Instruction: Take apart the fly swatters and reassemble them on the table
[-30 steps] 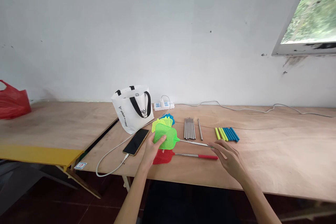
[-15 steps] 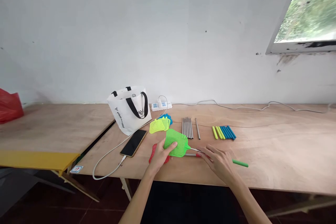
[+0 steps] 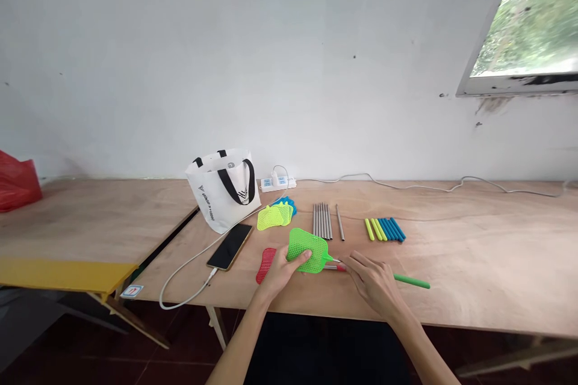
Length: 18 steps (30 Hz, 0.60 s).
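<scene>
My left hand [image 3: 280,272] pinches the bright green mesh head [image 3: 303,248] of a fly swatter, thumb on top. My right hand [image 3: 372,281] has its fingers closed around the thin metal rod [image 3: 335,260] just right of the head's neck. Beyond that hand a green handle [image 3: 412,281] sticks out, roughly in line with the rod; my fingers cover the stretch between. Under both hands a red fly swatter [image 3: 265,265] lies on the table, its head partly behind my left hand and its red grip running beneath my right.
Yellow mesh heads [image 3: 271,217] and blue ones [image 3: 289,203] lie behind. Several metal rods [image 3: 322,221], one separate rod [image 3: 340,222], yellow grips [image 3: 376,229] and blue grips [image 3: 392,229] lie farther right. On the left are a charging phone [image 3: 229,245], its white cable and a white bag [image 3: 217,192].
The green mesh head has shifted slightly right and down, closer to my right hand, so less rod shows between them. More of the red mesh head is uncovered.
</scene>
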Each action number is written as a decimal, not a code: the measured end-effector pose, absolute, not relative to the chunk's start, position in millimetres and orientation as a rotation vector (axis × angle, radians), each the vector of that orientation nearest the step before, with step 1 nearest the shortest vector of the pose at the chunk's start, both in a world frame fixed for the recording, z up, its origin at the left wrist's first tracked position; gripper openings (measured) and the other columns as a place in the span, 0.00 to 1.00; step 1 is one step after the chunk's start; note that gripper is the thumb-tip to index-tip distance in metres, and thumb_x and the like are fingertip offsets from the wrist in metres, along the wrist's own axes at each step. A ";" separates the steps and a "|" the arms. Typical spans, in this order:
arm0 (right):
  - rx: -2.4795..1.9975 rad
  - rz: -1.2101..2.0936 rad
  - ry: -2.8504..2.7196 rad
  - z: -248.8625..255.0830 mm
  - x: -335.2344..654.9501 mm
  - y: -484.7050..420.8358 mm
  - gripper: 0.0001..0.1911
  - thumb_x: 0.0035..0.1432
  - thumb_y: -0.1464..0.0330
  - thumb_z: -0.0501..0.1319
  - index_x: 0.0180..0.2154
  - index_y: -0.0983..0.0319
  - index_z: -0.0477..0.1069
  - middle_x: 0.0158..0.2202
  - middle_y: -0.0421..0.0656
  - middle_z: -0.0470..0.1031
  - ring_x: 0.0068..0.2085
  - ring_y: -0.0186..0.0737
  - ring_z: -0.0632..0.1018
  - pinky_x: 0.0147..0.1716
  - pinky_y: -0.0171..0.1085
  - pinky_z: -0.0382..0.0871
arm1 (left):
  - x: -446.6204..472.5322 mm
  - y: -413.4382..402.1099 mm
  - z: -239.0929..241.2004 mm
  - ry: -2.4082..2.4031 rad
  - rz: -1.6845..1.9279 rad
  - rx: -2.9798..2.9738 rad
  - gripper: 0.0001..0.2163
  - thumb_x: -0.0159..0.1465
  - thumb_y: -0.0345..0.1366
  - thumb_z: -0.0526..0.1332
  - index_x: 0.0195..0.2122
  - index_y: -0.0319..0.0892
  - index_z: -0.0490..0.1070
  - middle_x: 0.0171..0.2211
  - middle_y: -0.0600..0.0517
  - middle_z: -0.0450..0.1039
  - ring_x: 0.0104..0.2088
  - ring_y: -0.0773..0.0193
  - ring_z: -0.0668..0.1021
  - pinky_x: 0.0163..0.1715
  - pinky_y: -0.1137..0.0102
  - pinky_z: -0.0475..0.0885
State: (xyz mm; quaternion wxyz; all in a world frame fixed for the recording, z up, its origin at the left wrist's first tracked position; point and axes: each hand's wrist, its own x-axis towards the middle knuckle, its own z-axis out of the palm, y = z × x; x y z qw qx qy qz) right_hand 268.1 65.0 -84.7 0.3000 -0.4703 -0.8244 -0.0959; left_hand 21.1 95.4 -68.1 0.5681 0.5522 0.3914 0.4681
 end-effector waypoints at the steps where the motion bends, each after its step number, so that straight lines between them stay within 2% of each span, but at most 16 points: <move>1: -1.257 -0.248 -2.189 -85.8 266.1 65.7 0.21 0.75 0.64 0.45 0.42 0.55 0.77 0.31 0.42 0.76 0.28 0.34 0.76 0.24 0.34 0.53 | 19.4 95.7 -66.7 0.927 1.094 1.280 0.17 0.58 0.48 0.71 0.39 0.39 0.79 0.38 0.46 0.82 0.39 0.56 0.82 0.36 0.67 0.79; 4: -1.304 -0.218 -2.165 -90.4 260.9 68.9 0.19 0.75 0.58 0.48 0.47 0.53 0.76 0.35 0.42 0.79 0.32 0.37 0.79 0.25 0.34 0.57 | 9.8 98.6 -59.6 0.981 1.125 1.233 0.20 0.55 0.47 0.74 0.42 0.39 0.80 0.41 0.45 0.83 0.43 0.53 0.83 0.44 0.63 0.79; 8: -1.383 -0.154 -2.109 -97.1 270.5 75.9 0.16 0.73 0.57 0.51 0.52 0.52 0.73 0.41 0.42 0.81 0.39 0.43 0.81 0.33 0.36 0.66 | -16.4 108.4 -52.3 1.054 1.243 1.135 0.23 0.54 0.47 0.75 0.46 0.38 0.79 0.44 0.43 0.82 0.45 0.51 0.83 0.46 0.61 0.79; 11: -1.419 -0.110 -2.067 -102.5 290.1 83.7 0.15 0.73 0.58 0.52 0.48 0.54 0.74 0.42 0.42 0.81 0.42 0.45 0.80 0.40 0.40 0.68 | -40.2 118.1 -54.9 1.107 1.257 1.097 0.25 0.54 0.47 0.74 0.48 0.38 0.77 0.46 0.42 0.82 0.45 0.51 0.83 0.46 0.62 0.79; 15: -1.474 -0.030 -2.006 -114.2 311.8 94.5 0.16 0.71 0.56 0.52 0.40 0.55 0.76 0.37 0.42 0.80 0.38 0.45 0.80 0.36 0.40 0.68 | -62.4 127.9 -67.9 1.188 1.171 1.207 0.30 0.51 0.47 0.75 0.52 0.40 0.72 0.44 0.43 0.82 0.43 0.53 0.84 0.44 0.63 0.79; 18: -1.484 0.008 -2.017 -123.6 318.5 100.7 0.18 0.71 0.56 0.51 0.38 0.56 0.76 0.36 0.43 0.79 0.38 0.46 0.79 0.37 0.41 0.68 | -70.0 131.8 -78.8 1.310 1.032 1.364 0.32 0.51 0.48 0.74 0.54 0.42 0.67 0.40 0.45 0.81 0.41 0.52 0.84 0.40 0.62 0.78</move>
